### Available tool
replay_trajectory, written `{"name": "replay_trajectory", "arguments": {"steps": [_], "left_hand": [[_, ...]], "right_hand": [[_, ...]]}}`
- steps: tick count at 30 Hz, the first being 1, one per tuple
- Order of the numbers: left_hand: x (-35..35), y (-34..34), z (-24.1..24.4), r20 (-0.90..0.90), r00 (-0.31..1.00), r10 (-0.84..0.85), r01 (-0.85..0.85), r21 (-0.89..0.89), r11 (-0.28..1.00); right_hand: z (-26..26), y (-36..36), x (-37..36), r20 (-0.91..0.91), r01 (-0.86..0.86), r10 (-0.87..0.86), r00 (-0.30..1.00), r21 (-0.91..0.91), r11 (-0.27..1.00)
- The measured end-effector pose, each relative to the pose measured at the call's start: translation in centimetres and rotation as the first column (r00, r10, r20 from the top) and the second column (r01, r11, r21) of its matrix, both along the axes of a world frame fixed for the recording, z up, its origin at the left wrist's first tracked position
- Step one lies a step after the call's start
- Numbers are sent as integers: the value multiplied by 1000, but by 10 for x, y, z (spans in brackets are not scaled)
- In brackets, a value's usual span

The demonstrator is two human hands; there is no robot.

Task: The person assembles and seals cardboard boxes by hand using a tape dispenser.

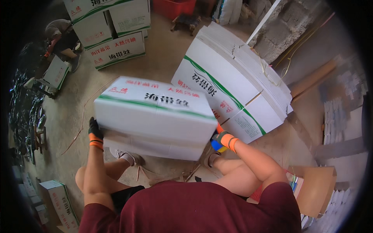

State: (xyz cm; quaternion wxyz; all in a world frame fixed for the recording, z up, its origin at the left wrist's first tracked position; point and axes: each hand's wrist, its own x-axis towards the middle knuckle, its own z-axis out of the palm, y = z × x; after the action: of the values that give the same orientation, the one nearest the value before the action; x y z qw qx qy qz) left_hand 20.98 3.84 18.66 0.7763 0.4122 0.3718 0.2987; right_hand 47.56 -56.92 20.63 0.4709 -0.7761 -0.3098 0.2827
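A white cardboard carton (156,123) with a green stripe and printed writing is held up in front of me, between my two gloved hands. My left hand (95,132), in a black and orange glove, presses on its left end. At its lower right corner is my right hand (224,139), gloved alike, which also has a blue and yellow tape dispenser (218,146) at its fingers. The fingers of the right hand are partly hidden. Just beyond the carton, to the right, lies a stack of flattened cartons (227,87) with the same print.
Stacked cartons (116,49) stand ahead on the left. A co-worker (59,38) bends over a carton (55,72) at far left, near black plastic sheeting (24,102). An open brown box (316,186) is at lower right; a red crate (174,8) stands at the back.
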Motion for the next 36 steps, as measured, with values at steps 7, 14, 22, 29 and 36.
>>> {"name": "replay_trajectory", "arguments": {"steps": [7, 14, 22, 29, 36], "left_hand": [[-29, 14, 65, 9, 996, 86, -86, 114, 990], [41, -227, 96, -771, 637, 0, 674, 557, -485], [73, -207, 13, -950, 87, 299, 864, -77, -497], [105, -164, 191, -997, -83, 8, 837, -74, -543], [195, -18, 238, -976, 42, 216, 944, -32, -327]], "right_hand": [[181, 9, -31, 330, 210, 127, 935, -808, 551], [174, 31, -48, 219, 258, -178, 960, -431, 865], [180, 40, -36, -504, 334, -329, 799, -83, 939], [180, 29, -38, -596, 368, -302, 744, -11, 930], [186, 19, -37, -529, 284, -199, 825, 83, 955]]}}
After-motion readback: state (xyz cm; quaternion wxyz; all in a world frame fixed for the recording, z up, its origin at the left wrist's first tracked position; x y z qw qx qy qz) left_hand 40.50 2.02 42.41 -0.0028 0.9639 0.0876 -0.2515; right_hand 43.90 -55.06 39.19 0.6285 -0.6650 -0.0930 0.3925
